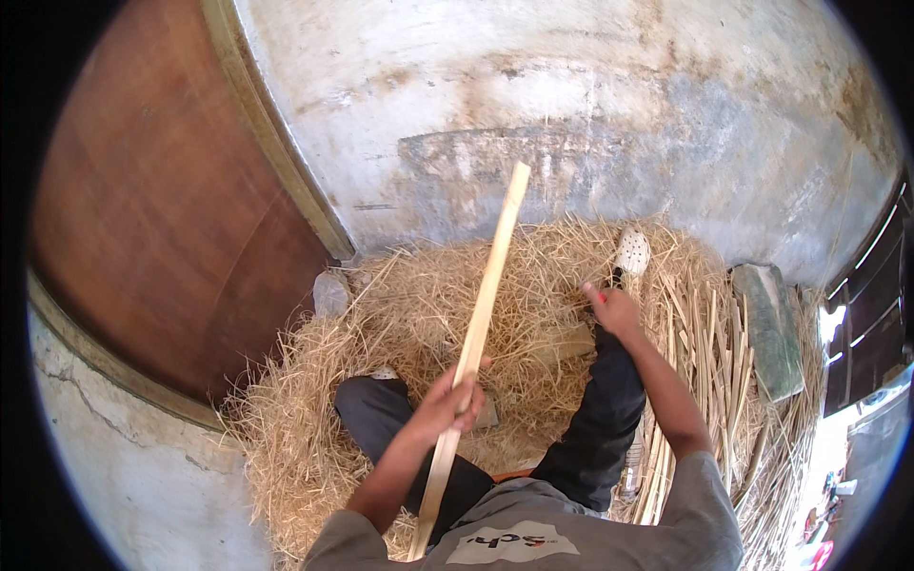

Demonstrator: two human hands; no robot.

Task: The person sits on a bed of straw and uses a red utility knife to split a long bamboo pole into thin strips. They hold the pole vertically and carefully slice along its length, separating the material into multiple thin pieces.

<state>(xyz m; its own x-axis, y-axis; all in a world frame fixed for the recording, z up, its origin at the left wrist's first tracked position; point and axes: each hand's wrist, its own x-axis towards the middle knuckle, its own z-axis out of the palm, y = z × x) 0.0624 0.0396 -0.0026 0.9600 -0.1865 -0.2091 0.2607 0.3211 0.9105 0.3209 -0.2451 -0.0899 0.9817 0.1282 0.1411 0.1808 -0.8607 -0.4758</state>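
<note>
My left hand (450, 403) is closed around a long, pale bamboo strip (490, 276). The strip slants up and away from my lap, its far end raised in front of the wall. Out to the right, above my right knee, my right hand (614, 309) is closed on something with a red part (601, 298); the rest of it is mostly hidden by the fingers and I cannot make out its kind. That hand is apart from the strip. Between my legs a block of wood (562, 344) lies half buried in curly shavings (428, 295).
A bundle of thin split strips (709, 352) lies on the right, beside a greenish stone slab (769, 328). A stained wall (590, 143) rises ahead, and a brown door (171, 209) stands at left. A grey stone (331, 295) sits by the door frame. My legs are spread on the shavings.
</note>
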